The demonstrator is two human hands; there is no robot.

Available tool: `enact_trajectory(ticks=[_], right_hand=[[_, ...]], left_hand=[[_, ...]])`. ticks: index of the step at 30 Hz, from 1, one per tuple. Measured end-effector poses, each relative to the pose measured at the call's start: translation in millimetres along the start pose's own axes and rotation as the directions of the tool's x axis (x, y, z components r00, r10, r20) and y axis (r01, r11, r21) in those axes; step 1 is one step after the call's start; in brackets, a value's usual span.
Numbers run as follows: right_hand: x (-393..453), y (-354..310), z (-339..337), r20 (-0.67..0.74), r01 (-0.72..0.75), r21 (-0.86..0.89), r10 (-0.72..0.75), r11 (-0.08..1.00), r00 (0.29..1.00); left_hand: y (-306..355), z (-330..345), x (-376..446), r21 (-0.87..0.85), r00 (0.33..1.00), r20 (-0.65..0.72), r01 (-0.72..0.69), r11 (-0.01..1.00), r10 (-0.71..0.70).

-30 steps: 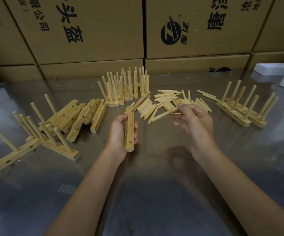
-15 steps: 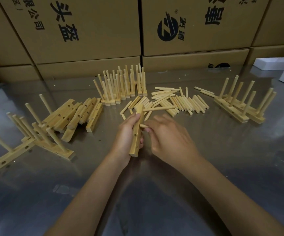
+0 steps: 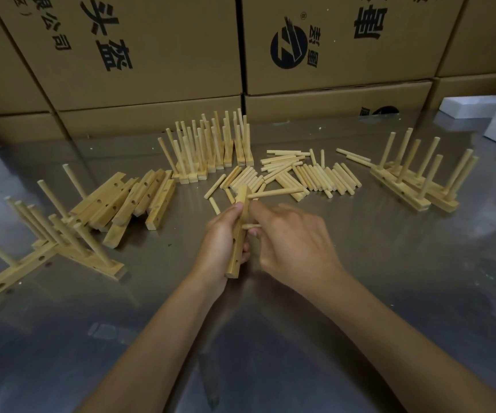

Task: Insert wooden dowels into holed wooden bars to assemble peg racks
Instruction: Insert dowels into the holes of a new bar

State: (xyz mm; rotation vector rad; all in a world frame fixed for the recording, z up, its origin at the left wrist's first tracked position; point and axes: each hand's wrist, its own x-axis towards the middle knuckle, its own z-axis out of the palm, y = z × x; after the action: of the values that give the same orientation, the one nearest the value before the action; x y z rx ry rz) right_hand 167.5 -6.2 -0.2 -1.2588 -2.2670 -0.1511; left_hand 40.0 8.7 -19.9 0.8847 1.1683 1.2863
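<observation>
holed bar (image 3: 237, 234) upright in left hand (image 3: 221, 238) grip — right hand (image 3: 293, 245) fingers pinching dowel (image 3: 251, 225) at its side

Two bare forearms enter from six o'clock, with no sleeves in view. The left hand (image 3: 221, 236) and right hand (image 3: 293, 248) are bare, without gloves, rings or watch.

bare steel tabletop (image 3: 389, 293) nearside, loose dowels (image 3: 309, 177) beyond
</observation>
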Motion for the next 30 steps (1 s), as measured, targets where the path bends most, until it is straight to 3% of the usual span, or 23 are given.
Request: enact_trajectory(ticks=[10,16,18,20,22,24,27,30], right_hand=[[2.8,13.0,8.1,0.080,-0.123,0.228,0.107,0.966,0.991],[5.4,14.6,10.0,0.055,-0.178,0.270,0.169,0.946,0.984],[5.7,14.5,10.4,0.018,-0.141,0.255,0.141,0.957,0.990],[6.4,14.5,12.9,-0.087,-0.089,0.235,0.112,0.968,0.990],[6.8,15.9,16.5,-0.193,-0.092,0.231,0.139,0.969,0.971],[4.3,16.4,24.4,-0.161,-0.135,0.258,0.180,0.957,0.970],[-2.4,11.9,45.3,0.017,-0.158,0.214,0.158,0.964,0.987],[6.3,4.5,63.5,0.021,-0.132,0.119,0.130,0.984,0.991]], left_hand=[[-3.6,1.6,-0.6,0.048,0.999,0.004,-0.037,0.998,0.036],[-0.8,-0.8,3.3,0.082,0.999,-0.012,-0.034,0.996,0.035],[2.4,-1.5,5.1,0.095,0.995,-0.076,-0.056,0.994,0.063],[7.4,-9.3,10.7,0.117,0.969,-0.233,-0.060,0.991,0.087],[12.9,-26.5,19.6,0.065,0.918,-0.393,-0.029,0.997,0.053],[17.6,-46.0,26.8,-0.061,0.876,-0.481,0.010,0.998,-0.038],[22.1,-61.6,31.2,-0.192,0.867,-0.484,0.023,0.981,-0.116],[22.9,-62.2,32.1,-0.261,0.892,-0.437,0.001,0.965,-0.119]])
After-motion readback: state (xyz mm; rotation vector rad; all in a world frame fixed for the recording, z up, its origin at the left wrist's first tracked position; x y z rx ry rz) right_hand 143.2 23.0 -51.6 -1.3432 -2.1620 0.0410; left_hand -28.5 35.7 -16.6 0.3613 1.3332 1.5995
